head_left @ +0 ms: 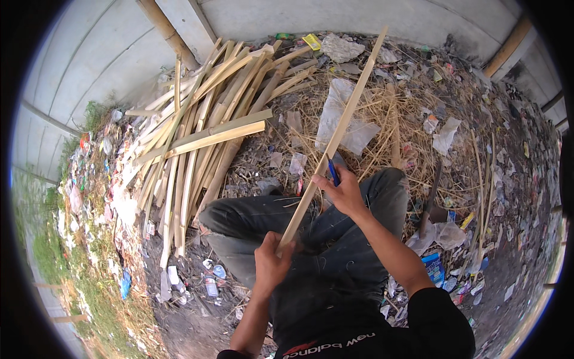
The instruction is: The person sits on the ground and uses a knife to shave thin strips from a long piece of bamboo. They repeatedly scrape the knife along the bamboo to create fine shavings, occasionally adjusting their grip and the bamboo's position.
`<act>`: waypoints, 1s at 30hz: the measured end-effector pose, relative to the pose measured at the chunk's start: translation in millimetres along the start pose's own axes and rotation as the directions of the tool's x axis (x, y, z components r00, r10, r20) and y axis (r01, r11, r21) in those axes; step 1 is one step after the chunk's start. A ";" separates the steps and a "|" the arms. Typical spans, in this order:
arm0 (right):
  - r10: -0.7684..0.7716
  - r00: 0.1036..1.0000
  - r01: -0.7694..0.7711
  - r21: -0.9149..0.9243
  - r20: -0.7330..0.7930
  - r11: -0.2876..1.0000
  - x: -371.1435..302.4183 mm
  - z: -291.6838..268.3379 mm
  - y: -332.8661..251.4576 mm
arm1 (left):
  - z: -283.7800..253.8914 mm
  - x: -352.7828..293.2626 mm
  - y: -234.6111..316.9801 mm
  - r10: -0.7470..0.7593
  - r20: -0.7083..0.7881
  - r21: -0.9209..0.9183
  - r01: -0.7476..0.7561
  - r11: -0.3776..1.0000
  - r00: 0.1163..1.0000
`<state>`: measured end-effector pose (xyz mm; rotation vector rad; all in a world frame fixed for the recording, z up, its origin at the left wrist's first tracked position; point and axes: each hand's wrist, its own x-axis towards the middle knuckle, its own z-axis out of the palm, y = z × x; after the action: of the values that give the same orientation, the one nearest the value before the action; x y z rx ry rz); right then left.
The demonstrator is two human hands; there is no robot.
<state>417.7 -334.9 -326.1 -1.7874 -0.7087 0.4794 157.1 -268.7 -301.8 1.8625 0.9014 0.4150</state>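
A long, pale bamboo strip [348, 113] runs slantwise from my lap up past my knees. My left hand [272, 261] is closed round its near end. Partway along the strip, my right hand [345, 194] grips a slim blue pen-like tool [334, 172], its upper end close against the strip's edge; whether it touches cannot be made out. The right thumb and fingers are near the strip too. My crossed legs in dark trousers [353, 239] lie under both hands, with small pale shavings scattered on the cloth.
A big heap of split bamboo strips [203, 128] lies to the left. Straw [412, 119] and plastic sheet [335, 113] cover ground ahead. On the right are a dark, long blade-like object [431, 194] and thin sticks [483, 197] among litter. A grey panel wall [359, 18] stands behind.
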 end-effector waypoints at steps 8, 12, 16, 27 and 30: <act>-0.002 0.996 0.018 0.171 -0.094 0.985 14.9 21.0 -9.0 | -2.7 -4.2 8.5 -0.075 -0.071 0.042 0.078 0.996 0.995; 0.000 0.976 0.034 0.153 -0.218 0.988 52.9 -9.9 2.8 | -5.9 -12.9 -3.9 -0.054 -0.061 0.014 0.055 0.998 0.997; 0.026 0.964 0.030 0.207 -0.263 0.978 63.2 -26.9 -9.4 | -5.4 -15.4 -9.5 -0.070 -0.060 -0.055 0.067 0.996 0.996; -0.012 1.000 0.009 0.291 0.011 0.957 13.9 3.3 -41.7 | -5.2 10.9 -3.7 0.116 -0.011 0.118 -0.114 0.986 0.993; -0.026 0.996 0.009 0.187 0.090 0.982 -4.4 13.6 -41.5 | -0.3 22.7 24.6 0.106 -0.010 0.152 -0.104 0.983 0.994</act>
<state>396.3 -319.1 -291.2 -1.5908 -0.7187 0.6003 181.9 -257.5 -282.2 2.0553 0.8697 0.4383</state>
